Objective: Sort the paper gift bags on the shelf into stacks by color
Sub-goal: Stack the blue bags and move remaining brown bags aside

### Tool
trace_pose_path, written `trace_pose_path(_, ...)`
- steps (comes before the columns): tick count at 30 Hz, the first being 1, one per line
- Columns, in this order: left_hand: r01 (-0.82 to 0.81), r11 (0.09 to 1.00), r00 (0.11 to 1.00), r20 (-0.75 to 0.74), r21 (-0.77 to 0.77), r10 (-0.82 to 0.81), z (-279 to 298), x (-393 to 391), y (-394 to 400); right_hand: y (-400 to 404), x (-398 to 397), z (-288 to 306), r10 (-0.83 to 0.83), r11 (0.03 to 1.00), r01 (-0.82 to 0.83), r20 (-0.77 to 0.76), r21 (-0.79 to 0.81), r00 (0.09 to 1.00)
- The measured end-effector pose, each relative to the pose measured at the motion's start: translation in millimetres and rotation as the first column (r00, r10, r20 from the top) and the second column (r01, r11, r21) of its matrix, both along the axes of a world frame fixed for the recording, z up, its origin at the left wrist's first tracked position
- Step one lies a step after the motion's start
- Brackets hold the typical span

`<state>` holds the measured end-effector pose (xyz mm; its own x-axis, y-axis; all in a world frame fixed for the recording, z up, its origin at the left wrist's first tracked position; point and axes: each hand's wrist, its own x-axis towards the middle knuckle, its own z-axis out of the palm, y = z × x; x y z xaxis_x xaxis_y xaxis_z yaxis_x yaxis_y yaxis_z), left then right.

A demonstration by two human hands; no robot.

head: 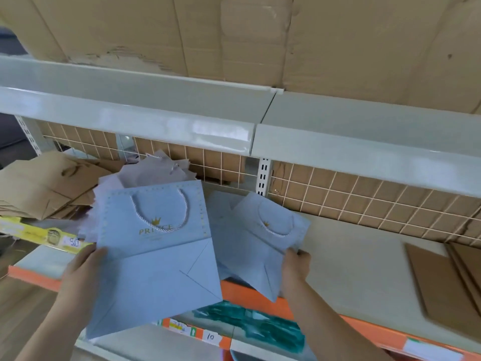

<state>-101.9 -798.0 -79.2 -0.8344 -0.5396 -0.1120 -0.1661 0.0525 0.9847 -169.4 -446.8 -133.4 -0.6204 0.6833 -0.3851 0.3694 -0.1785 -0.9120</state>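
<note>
A person's left hand (87,267) grips the left edge of a flattened blue gift bag (156,251) held over the shelf (359,267) front edge, while the right hand (296,264) pinches a second blue bag (263,238) lying on the blue pile mid-shelf. Brown bags (44,186) and white bags (156,170) sit stacked toward the shelf's left end. The folded paper looks light, thin and easily creased, so an edge grip clear of the rope handles seems safest.

soft even daylight, glare on the upper shelf edge (208,131), wide-angle bowing
</note>
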Motion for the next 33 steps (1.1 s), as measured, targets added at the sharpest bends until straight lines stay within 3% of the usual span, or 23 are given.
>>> trace_pose_path(4, -0.01, 0.999, 0.999, -0.033, 0.032, 0.011, -1, -30, 13, -7, -5, 0, -0.038, 0.999, 0.041, -0.099, 0.029, 0.994)
trace_pose_path(11, 0.094, 0.995, 0.996, -0.006, 0.035, -0.094, -6, -70, 6, -12, -2, 17, -0.022, 0.967, 0.078, -0.221, 0.244, 0.975)
trace_pose_path(18, 0.208, 0.978, 0.978, -0.009, 0.013, -0.208, -6, -117, -7, -4, 16, 40, -0.109, 0.98, 0.167, -0.42, 0.104, 0.901)
trace_pose_path(21, 0.294, 0.956, 0.955, -0.041, 0.018, -0.293, 3, -132, -14, -7, 15, 57, -0.078, 0.99, 0.125, -0.502, 0.061, 0.861)
trace_pose_path(25, 0.331, 0.942, 0.943, -0.063, 0.057, -0.327, 13, -144, -28, -27, 10, 55, 0.036, 0.997, -0.006, -0.398, 0.074, 0.917)
trace_pose_path(30, 0.369, 0.925, 0.929, -0.044, 0.086, -0.367, 16, -145, -39, -52, -2, 24, 0.105, 0.973, -0.078, -0.112, 0.217, 0.988)
trace_pose_path(33, 0.402, 0.911, 0.916, -0.019, 0.091, -0.402, 18, -146, -44, -60, -7, 14, 0.119, 0.979, -0.118, 0.008, 0.168, 0.993)
